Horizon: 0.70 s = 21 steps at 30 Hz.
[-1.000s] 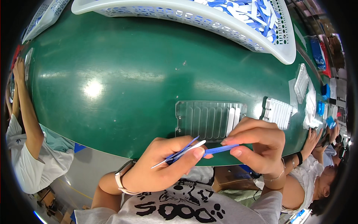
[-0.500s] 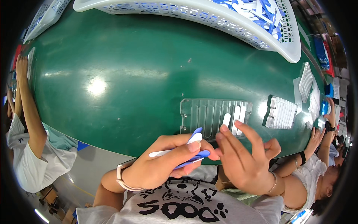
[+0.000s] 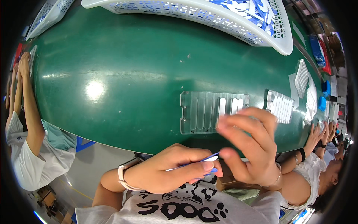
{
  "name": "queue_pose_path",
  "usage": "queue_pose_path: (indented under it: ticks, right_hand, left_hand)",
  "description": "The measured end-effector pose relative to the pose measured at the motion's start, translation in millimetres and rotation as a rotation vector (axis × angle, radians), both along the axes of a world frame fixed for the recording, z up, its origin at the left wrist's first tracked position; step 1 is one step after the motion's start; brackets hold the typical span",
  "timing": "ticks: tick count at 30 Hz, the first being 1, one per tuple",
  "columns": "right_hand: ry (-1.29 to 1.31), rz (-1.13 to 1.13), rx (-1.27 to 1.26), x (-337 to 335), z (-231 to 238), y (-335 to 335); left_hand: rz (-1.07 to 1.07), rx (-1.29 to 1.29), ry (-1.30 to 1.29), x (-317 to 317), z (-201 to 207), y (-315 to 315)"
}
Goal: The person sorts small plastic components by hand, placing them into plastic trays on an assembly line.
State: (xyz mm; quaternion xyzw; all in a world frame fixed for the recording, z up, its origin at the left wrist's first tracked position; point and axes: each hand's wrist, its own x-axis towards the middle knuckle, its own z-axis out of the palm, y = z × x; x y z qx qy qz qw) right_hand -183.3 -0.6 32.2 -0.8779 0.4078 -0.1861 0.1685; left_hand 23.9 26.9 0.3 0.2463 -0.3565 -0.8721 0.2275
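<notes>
Clear tray [image 3: 201, 114] part-hidden, right hand [image 3: 255, 143] blurred, basket [image 3: 179, 12] cropped

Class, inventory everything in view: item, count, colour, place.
Table: one, green, centre
Baskets: two, white, top and upper left
Loose strips: many, blue and white, top basket
Slotted trays: at least three, clear or whitish, right
Tray strips: three visible, white, nearest tray
Sheet: one, white, right
Unclear items: several, blue, far right
Co-workers: several, mostly white tops, both sides
Held strips: several, blue and white, left fingers
Shirt: one, grey, bottom
Left hand: one, bare, lower centre
Right hand: one, bare, beside it
</notes>
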Motion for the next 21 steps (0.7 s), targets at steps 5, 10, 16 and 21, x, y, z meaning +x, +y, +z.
queue_pose_path:
  ticks: [5,10,16,21]
  right_hand:
    - [-0.5,0.065,0.583,0,1,-14]
    - [-0.683,-0.146,0.908,-5,1,-11]
    - [-0.732,-0.253,0.919,-13,-1,-11]
    - [-0.745,-0.259,0.912,-15,-4,-13]
  left_hand:
    - [0.081,-0.117,-0.05,0,4,5]
    - [0.124,-0.154,-0.188,0,6,6]
    - [0.148,0.02,-0.238,0,10,2]
    - [0.282,0.1,-0.265,-7,7,-2]
